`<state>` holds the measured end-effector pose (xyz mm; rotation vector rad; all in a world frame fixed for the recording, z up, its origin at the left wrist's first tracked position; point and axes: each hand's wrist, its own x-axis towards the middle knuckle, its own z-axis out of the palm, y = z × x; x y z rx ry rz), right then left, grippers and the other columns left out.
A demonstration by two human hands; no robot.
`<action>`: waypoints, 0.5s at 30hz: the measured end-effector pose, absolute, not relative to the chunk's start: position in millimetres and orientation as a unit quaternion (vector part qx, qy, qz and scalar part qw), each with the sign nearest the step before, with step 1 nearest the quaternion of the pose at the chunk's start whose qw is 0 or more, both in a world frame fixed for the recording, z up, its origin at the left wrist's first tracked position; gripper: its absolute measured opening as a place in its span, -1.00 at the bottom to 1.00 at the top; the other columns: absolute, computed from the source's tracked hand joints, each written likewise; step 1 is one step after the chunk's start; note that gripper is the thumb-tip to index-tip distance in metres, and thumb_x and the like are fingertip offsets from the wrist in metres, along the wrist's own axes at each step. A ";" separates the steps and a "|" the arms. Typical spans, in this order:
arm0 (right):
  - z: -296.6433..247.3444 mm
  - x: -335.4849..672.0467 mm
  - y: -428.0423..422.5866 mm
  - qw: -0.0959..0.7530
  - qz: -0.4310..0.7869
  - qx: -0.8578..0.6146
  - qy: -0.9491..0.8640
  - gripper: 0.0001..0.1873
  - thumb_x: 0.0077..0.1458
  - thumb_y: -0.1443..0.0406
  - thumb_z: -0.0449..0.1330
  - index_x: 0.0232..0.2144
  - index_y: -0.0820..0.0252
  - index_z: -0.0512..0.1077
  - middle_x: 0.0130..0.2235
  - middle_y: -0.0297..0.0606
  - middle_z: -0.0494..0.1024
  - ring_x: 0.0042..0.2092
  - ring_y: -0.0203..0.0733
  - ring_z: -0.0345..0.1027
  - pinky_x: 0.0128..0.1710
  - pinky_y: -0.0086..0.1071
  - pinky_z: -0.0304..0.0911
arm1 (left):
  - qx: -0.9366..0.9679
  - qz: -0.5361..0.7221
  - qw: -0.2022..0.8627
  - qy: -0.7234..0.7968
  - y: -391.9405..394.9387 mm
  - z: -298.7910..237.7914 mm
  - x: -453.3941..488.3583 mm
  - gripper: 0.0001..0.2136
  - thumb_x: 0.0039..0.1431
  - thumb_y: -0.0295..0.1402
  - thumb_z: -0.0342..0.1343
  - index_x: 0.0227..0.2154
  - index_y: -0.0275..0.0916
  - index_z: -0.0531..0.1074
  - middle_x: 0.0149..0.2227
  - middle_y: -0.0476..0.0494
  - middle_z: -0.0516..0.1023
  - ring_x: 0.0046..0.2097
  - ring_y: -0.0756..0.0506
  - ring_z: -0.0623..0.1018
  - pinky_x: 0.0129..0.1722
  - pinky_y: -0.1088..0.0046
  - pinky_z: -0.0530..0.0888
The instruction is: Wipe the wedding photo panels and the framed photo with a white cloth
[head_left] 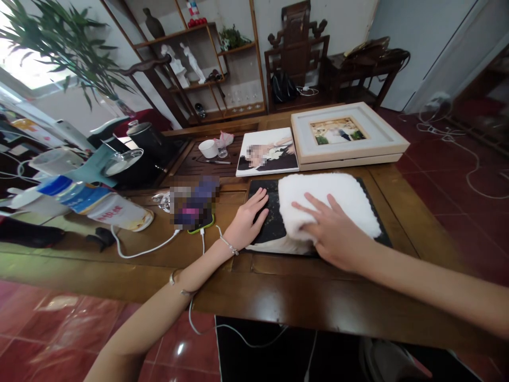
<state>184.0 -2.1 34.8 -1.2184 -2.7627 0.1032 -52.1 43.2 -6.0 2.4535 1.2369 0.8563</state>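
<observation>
Head view: fingers splayed, right hand (338, 229) apparently wipes dark panel (275, 212) with white cloth (350, 204); left hand (245, 222), unclenched, gives bracing further strokes need.

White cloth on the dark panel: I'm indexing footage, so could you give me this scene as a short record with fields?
Surface: brown wooden table
Left hand: grip open, resting on dark panel
Right hand: fingers spread on white cloth; whether the grip pinches it is unclear
White cloth: covers much of the panel's right part
Behind the panel: photo print, with cream-framed picture to its right
Left of the hands: blue-lidded container
</observation>
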 end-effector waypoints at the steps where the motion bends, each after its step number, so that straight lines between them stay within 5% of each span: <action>1: 33.6 181.7 -17.1 0.065 0.045 -0.389 -0.918 -0.60 -0.15 0.48 0.04 -0.23 0.19 0.50 0.27 -0.15 0.10 0.30 0.24 -0.24 0.15 0.32 -0.27 | 0.845 0.295 0.131 0.426 43.3 -6.2 -52.1 -0.64 0.28 -0.35 -0.09 0.08 -0.33 0.32 0.19 -0.31 0.28 0.26 -0.18 0.20 0.22 0.07 0.22; 9: 34.0 175.6 -71.6 0.086 0.080 -0.300 -0.947 -0.77 -0.09 0.35 0.15 -0.31 0.12 0.51 0.28 -0.19 0.10 0.29 0.29 -0.26 0.14 0.34 -0.28 | 0.847 0.285 0.139 0.428 43.4 -4.8 -52.9 -0.63 0.27 -0.37 -0.10 0.08 -0.38 0.31 0.20 -0.35 0.26 0.27 -0.18 0.18 0.23 0.09 0.21; 15: 37.8 182.6 -15.3 0.066 0.041 -0.346 -0.935 -0.64 -0.12 0.43 0.10 -0.22 0.12 0.50 0.25 -0.21 0.16 0.28 0.20 -0.13 0.14 0.27 -0.16 | 0.847 0.286 0.132 0.428 43.2 -5.4 -51.9 -0.63 0.27 -0.36 -0.11 0.09 -0.34 0.31 0.20 -0.32 0.27 0.27 -0.19 0.19 0.22 0.06 0.21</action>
